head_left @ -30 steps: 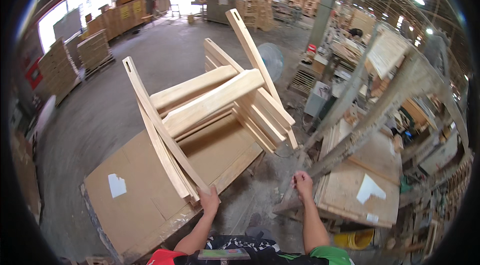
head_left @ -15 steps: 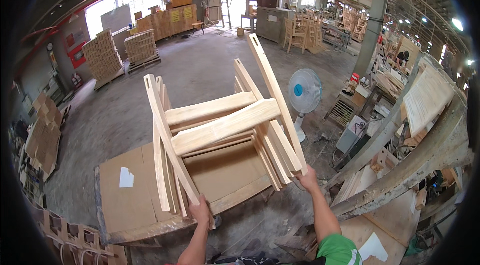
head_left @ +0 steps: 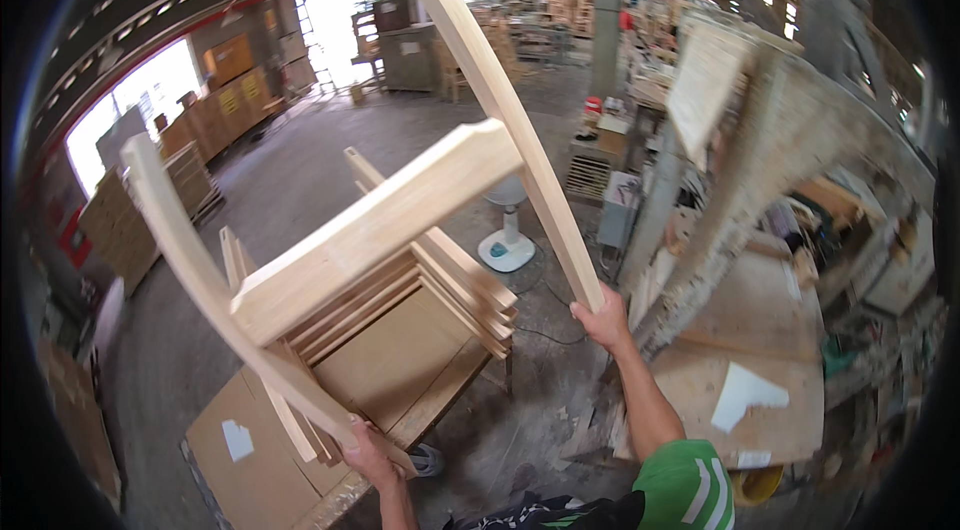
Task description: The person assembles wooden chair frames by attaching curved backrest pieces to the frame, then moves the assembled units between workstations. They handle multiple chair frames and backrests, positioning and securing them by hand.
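A pale wooden chair frame [head_left: 375, 230], two long curved legs joined by one broad crossrail, is held up in front of me, tilted. My left hand [head_left: 375, 453] is wrapped round the lower end of its left leg. Round the lower end of the right leg, my right hand [head_left: 604, 318] is closed. Behind and below the raised frame, a stack of similar frames [head_left: 460, 295] lies on a cardboard-topped table [head_left: 270, 470], partly hidden by the one I hold.
A white fan [head_left: 507, 248] stands on the floor beyond the table. To my right are a rough, dusty slanted beam [head_left: 725, 200] and a wooden board [head_left: 740, 330] with a white paper scrap. A grey pillar [head_left: 606, 20] rises farther back. Stacked wood [head_left: 120, 230] stands at the left.
The top frame has come up off the stack, nearer to me, both hands still gripping its legs. My view has turned to the right. The other frames remain on the table.
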Motion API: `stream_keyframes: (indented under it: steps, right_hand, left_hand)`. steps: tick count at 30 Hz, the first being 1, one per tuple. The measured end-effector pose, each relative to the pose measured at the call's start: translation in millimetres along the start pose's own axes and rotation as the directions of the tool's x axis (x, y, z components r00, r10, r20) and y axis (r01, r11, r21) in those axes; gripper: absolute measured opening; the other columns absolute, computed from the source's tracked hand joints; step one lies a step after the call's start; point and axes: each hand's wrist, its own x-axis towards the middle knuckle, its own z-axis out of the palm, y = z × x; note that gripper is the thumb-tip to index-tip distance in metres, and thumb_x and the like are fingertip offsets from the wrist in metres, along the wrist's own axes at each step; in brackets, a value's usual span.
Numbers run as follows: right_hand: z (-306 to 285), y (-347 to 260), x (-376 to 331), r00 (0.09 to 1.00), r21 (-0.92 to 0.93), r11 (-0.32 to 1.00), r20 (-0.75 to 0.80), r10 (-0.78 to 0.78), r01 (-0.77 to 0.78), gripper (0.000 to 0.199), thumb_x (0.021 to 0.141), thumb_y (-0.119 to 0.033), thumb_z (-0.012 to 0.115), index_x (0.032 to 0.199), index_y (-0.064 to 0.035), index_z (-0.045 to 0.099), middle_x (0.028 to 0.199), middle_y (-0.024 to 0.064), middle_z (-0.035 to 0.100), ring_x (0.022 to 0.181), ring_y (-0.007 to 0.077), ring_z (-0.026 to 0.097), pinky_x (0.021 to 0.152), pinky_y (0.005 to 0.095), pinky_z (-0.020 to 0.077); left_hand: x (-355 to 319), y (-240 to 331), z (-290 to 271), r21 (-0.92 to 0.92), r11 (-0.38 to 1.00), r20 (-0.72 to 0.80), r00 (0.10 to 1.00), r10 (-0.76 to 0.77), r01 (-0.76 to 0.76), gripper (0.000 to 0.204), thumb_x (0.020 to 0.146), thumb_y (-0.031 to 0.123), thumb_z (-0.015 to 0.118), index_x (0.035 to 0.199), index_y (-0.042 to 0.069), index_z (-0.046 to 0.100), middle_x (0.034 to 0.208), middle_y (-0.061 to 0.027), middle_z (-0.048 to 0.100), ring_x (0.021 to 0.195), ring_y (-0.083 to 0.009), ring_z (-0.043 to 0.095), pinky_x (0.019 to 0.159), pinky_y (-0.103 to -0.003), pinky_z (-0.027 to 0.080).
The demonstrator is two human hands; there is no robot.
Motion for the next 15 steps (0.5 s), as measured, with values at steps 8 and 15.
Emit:
stream_keyframes:
  steps: [8,15]
  right_hand:
    - [-64,-118,-131,0.960,0.145,0.973,-0.240,-0.141,0.179,0.038,0.089,-0.025,0.083,0.116,-0.0029,0.067,0.097,0.0080,0.073,0.090,0.0147,0.066,0.083,0.0336,0.0536]
    - [-121,-177,-290,0.911,0.003,0.999,-0.410,-0.048,0.054,0.034,0.090,-0.025,0.084,0.113,-0.0056,0.067,0.094,0.0082,0.072,0.085,0.0141,0.066,0.078,0.0328,0.0538]
  left_hand:
    - [-40,109,-50,-0.046,0.999,0.168,0.986,0.015,-0.008,0.061,0.104,0.048,0.063,0.131,-0.004,0.050,0.098,-0.0097,0.058,0.090,-0.0201,0.058,0.082,-0.036,0.050]
    - [-66,134,-130,0.118,0.989,0.387,0.921,0.035,-0.088,0.055,0.104,0.049,0.064,0.126,0.001,0.050,0.096,-0.0076,0.056,0.090,-0.0177,0.053,0.086,-0.036,0.047]
